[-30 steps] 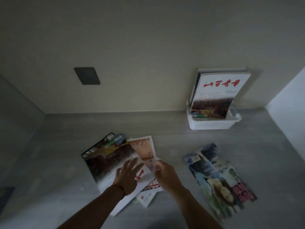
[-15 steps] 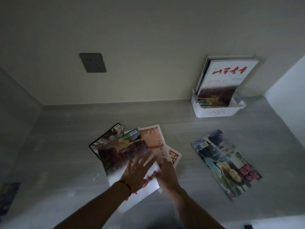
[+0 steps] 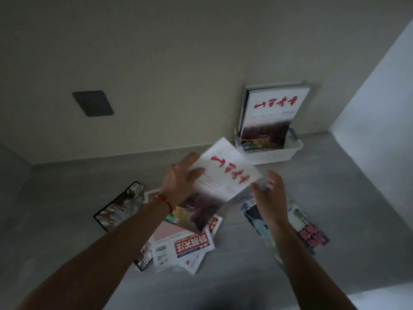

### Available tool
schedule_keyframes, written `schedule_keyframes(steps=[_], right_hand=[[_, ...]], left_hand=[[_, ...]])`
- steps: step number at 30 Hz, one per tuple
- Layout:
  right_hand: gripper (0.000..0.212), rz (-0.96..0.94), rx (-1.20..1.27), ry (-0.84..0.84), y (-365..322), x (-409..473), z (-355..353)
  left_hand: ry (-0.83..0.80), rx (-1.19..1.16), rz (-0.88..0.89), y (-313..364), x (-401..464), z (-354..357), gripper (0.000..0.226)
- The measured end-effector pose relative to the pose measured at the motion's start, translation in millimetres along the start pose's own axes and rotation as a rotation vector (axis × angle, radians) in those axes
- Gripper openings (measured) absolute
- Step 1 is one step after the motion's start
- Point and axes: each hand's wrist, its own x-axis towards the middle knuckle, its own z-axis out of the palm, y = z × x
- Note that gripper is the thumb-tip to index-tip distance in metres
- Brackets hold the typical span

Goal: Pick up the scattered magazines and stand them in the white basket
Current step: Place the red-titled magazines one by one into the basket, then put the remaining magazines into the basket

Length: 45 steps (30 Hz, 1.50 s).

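My left hand (image 3: 182, 177) grips the left edge of a white magazine with red brush lettering (image 3: 223, 175), lifted off the grey counter and tilted toward the white basket (image 3: 274, 155). My right hand (image 3: 269, 193) hovers open just right of that magazine, fingers relaxed, apart from it or barely at its corner. The basket stands against the back wall and holds upright magazines (image 3: 272, 113), the front one white with the same red lettering. Below the lifted magazine lies a loose pile (image 3: 185, 247). A colourful magazine (image 3: 310, 231) lies flat at the right, partly under my right forearm.
A dark-bordered magazine (image 3: 118, 206) lies flat left of the pile. A grey wall socket (image 3: 92, 103) sits on the back wall at the left. A white side panel (image 3: 380, 90) bounds the counter on the right, close to the basket.
Both hands were pressing on the pile. My left hand has since lifted the white red-lettered magazine up and toward the basket, and my right hand has come off the pile.
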Motion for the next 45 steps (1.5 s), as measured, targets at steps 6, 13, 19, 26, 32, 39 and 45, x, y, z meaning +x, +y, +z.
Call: schedule_keyframes(steps=[6,13,19,26,32,39,45], right_hand=[[0.069,0.179,0.304,-0.326,10.4,50.0,-43.4],[0.023,0.001,0.22,-0.283,-1.0,131.3,-94.0],[0.013,-0.327,-0.041,-0.069,-37.3,205.8,-139.4],[0.01,-0.484,-0.19,-0.008,-69.5,277.9,-152.8],[0.015,-0.414,-0.267,-0.045,-38.5,315.1,-136.4],[0.021,-0.321,-0.292,-0.026,-10.6,330.5,-107.4],[0.026,-0.171,-0.189,-0.001,-2.7,330.9,-98.0]], left_hand=[[0.104,-0.446,-0.117,64.3,43.0,37.4,0.013],[0.093,-0.535,-0.132,109.5,89.1,69.1,0.011],[0.201,-0.462,-0.106,136.0,131.8,82.1,0.012],[0.401,-0.269,-0.28,136.5,185.1,112.1,0.011],[0.378,-0.406,-0.528,106.2,215.4,147.3,0.01],[0.447,-0.436,-0.694,74.2,237.8,174.7,0.02],[0.349,-0.453,-0.638,75.5,244.9,183.8,0.018]])
